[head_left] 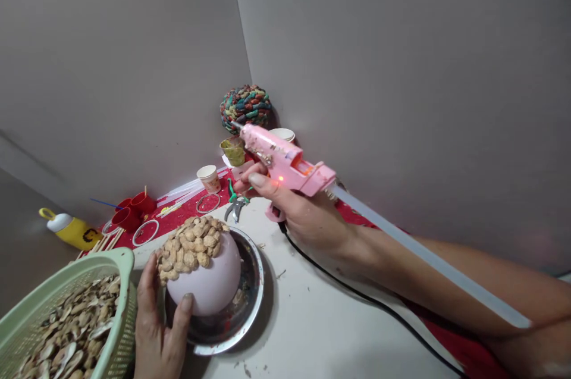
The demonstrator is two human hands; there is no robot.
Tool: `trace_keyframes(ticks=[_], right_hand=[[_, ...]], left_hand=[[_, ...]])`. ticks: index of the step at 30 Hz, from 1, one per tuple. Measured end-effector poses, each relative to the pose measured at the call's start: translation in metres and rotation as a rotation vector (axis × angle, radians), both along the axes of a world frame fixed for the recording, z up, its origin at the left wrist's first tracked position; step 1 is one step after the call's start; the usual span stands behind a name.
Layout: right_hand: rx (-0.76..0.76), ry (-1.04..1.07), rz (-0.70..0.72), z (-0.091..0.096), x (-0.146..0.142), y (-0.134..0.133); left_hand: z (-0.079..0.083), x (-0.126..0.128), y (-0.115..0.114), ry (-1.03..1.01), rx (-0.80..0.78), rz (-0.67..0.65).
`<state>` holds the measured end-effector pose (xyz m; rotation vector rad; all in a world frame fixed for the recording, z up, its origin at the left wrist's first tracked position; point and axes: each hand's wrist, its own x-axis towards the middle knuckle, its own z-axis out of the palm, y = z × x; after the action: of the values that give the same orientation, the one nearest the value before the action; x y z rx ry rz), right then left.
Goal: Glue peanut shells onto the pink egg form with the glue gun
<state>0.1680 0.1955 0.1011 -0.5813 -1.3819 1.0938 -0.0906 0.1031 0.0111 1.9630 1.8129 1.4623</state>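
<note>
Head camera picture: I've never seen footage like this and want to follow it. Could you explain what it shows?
There is no machine here, only a person's bare hands. The single picture comes from a camera worn on the head, looking forward and down. The left hand holds the side of a pale ball, partly covered with peanut shells, over a metal bowl on a white table. The right hand grips a pink glue gun, its red light lit, with a long whitish stick coming out behind. Beside the left hand is a green basket of loose shells. Farther back are a paper cup and a multicoloured ball.
</note>
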Motion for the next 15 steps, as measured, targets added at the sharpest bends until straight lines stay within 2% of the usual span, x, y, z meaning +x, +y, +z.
trace_keyframes(ticks=[5,9,11,13,15], right_hand=[[0.067,0.220,-0.046,0.018,0.013,-0.002],[0.142,0.487,-0.121,0.041,0.027,-0.015],[0.141,0.545,-0.146,0.047,0.031,-0.024],[0.121,0.451,-0.080,0.045,0.031,-0.032],[0.097,0.208,-0.003,0.036,0.026,-0.039]], left_hand=[[-0.002,-0.001,-0.002,-0.006,-0.007,0.001],[0.001,0.001,-0.004,-0.001,-0.005,0.006],[0.003,0.002,-0.004,-0.004,-0.003,-0.001],[0.005,0.004,-0.005,-0.010,0.007,-0.008],[0.009,0.007,-0.007,-0.023,0.018,-0.008]])
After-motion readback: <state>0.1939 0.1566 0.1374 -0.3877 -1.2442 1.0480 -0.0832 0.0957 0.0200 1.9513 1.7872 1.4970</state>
